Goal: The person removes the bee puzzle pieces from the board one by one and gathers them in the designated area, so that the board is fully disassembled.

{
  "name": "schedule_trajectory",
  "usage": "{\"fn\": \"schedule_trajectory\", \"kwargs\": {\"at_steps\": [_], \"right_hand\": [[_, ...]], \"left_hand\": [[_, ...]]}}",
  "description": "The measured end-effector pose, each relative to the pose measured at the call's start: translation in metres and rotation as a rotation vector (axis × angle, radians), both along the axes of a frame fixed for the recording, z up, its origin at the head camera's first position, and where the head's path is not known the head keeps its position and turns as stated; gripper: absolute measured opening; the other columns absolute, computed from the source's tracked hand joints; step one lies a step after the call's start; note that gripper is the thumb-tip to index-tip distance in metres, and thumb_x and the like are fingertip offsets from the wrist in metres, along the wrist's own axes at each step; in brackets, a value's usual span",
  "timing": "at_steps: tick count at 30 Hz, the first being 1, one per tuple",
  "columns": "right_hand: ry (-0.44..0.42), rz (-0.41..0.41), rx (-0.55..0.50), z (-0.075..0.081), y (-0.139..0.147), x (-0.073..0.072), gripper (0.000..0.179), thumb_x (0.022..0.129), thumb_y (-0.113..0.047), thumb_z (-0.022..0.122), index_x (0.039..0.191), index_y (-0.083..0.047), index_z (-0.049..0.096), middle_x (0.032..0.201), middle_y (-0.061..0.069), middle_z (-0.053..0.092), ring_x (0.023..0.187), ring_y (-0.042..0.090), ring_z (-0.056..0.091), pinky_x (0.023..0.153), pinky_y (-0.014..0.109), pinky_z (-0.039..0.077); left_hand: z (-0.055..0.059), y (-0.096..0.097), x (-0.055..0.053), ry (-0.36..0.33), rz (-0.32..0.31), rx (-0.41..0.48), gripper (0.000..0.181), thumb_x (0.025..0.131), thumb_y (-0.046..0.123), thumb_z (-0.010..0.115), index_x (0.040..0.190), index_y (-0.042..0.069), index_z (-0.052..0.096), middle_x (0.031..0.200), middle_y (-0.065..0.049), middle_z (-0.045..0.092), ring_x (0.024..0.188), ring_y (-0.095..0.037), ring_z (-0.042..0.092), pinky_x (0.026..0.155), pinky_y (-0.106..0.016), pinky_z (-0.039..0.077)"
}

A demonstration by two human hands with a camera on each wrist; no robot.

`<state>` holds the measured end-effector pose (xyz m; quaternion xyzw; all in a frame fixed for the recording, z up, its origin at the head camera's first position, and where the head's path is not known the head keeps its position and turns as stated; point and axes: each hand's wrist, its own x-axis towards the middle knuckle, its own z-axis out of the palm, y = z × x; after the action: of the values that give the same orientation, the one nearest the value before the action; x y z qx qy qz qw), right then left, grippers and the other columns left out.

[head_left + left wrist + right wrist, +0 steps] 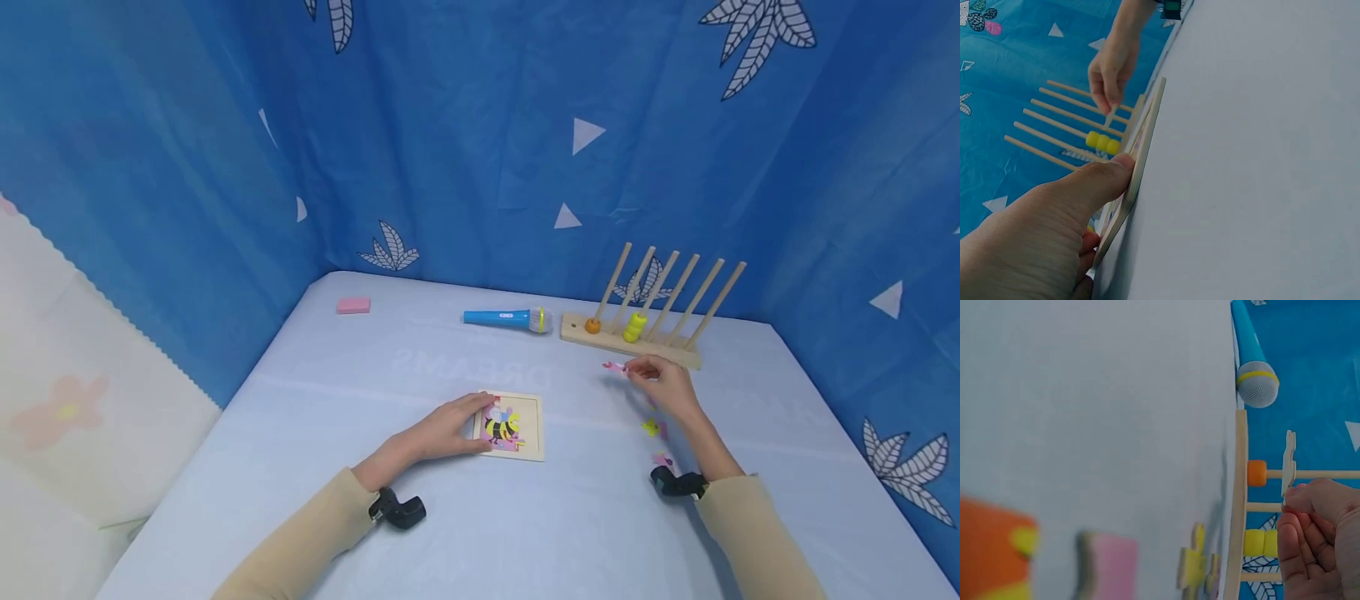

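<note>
A square wooden puzzle board [532,421] with a partly filled bee picture lies on the table. My left hand [444,429] grips it at its left side, the thumb and fingers at opposite edges. In the left wrist view, the thumb lies on the board's [1141,159] frame. Over the table to the right, my right hand [667,387] pinches a small pink puzzle piece [613,366] between thumb and fingertips. The right wrist view shows this thin piece [1288,462] edge-on. Below that hand lie loose puzzle pieces, among them a yellow one [650,427] and a pinkish one [663,459].
Behind my right hand stands a wooden peg rack [678,354] with several upright rods, an orange bead [593,326] and yellow beads [634,327]. A blue toy microphone [498,318] lies left of it. Farther left is a pink block [353,306]. Blue curtain [465,167] borders the table.
</note>
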<state>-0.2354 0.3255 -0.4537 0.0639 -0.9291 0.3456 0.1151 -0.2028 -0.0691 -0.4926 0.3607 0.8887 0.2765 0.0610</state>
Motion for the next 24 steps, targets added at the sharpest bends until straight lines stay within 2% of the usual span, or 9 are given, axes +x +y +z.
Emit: {"fn": "schedule_trajectory", "kwargs": {"at_steps": [3, 5, 17, 24], "right_hand": [[-0.007, -0.002, 0.012, -0.008, 0.006, 0.002, 0.012, 0.09, -0.011, 0.065, 0.099, -0.003, 0.068, 0.091, 0.01, 0.068, 0.084, 0.025, 0.062, 0.068, 0.02, 0.051], [-0.001, -0.004, 0.016, -0.012, 0.008, 0.002, 0.011, 0.089, -0.009, 0.066, 0.098, -0.003, 0.069, 0.09, 0.01, 0.068, 0.082, 0.025, 0.062, 0.064, 0.017, 0.049], [-0.027, -0.002, 0.092, -0.029, 0.014, 0.004, 0.011, 0.085, -0.004, 0.069, 0.096, -0.004, 0.069, 0.086, 0.007, 0.066, 0.077, 0.022, 0.06, 0.069, 0.031, 0.053], [-0.009, 0.016, 0.115, -0.031, 0.015, 0.004, 0.012, 0.084, -0.002, 0.069, 0.096, -0.004, 0.069, 0.085, 0.006, 0.066, 0.076, 0.022, 0.059, 0.071, 0.036, 0.053]], "left_hand": [[0.0, 0.0, 0.0, 0.006, 0.002, -0.003, 0.078, 0.085, 0.044, 0.068, 0.146, 0.009, 0.035, 0.147, -0.012, 0.036, 0.136, -0.028, 0.031, 0.109, -0.042, 0.03], [0.0, 0.0, 0.001, 0.004, 0.0, 0.005, 0.077, 0.085, 0.043, 0.068, 0.146, 0.009, 0.035, 0.147, -0.012, 0.036, 0.135, -0.028, 0.031, 0.108, -0.043, 0.031], [0.001, 0.001, 0.001, 0.004, 0.003, 0.0, 0.078, 0.085, 0.042, 0.068, 0.146, 0.009, 0.034, 0.147, -0.013, 0.036, 0.136, -0.029, 0.03, 0.108, -0.043, 0.03], [0.001, 0.001, 0.001, 0.005, 0.0, 0.01, 0.077, 0.085, 0.041, 0.068, 0.146, 0.008, 0.035, 0.147, -0.013, 0.036, 0.135, -0.029, 0.032, 0.108, -0.042, 0.031]]}}
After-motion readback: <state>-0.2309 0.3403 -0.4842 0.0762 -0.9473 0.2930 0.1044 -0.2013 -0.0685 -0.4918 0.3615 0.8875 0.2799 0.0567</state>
